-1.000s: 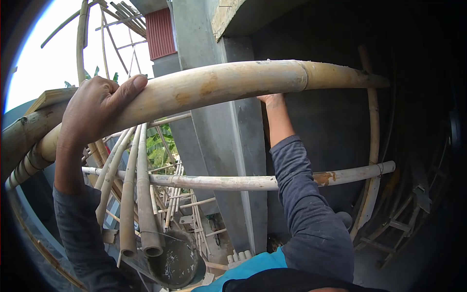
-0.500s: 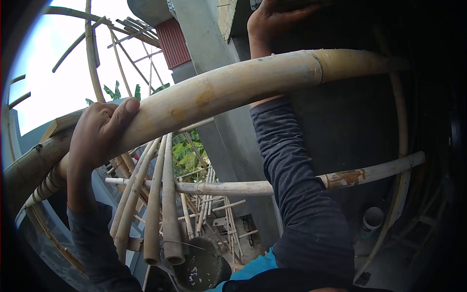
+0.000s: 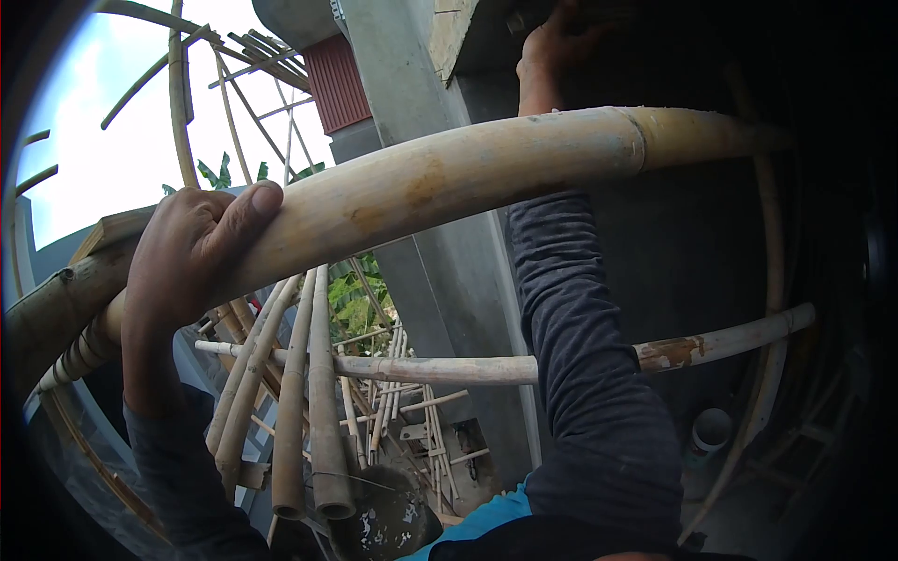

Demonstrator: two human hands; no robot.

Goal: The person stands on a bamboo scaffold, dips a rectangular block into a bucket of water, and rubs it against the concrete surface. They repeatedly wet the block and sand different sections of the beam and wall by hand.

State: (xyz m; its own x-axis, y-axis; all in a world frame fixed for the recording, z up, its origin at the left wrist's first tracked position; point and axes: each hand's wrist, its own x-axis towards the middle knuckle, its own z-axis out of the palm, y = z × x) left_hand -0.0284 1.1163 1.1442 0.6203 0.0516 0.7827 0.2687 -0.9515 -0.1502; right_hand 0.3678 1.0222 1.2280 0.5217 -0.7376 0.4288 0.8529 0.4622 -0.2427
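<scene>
A thick bamboo pole (image 3: 449,173) crosses in front of me, rising from lower left to upper right. My left hand (image 3: 192,252) is wrapped round its left part, thumb on top. Beyond the pole, my right arm reaches up to a dark corner beneath a concrete edge. There my right hand (image 3: 554,56) looks closed; a small pale rounded end (image 3: 516,21) shows beside it, and shadow hides what it grips. Lashing (image 3: 79,355) binds bamboo just below my left hand.
A thinner bamboo pole (image 3: 449,370) runs across lower down, behind my right arm. Several bamboo lengths (image 3: 329,411) slope downward above a bucket (image 3: 383,524) holding grey stuff. A grey concrete column (image 3: 402,112) stands ahead. A pale bucket (image 3: 713,428) sits low at right.
My right hand has shifted right and slightly down in view, its fingers turning upward. The left hand keeps its grip on the bamboo pole. The view has shifted a little.
</scene>
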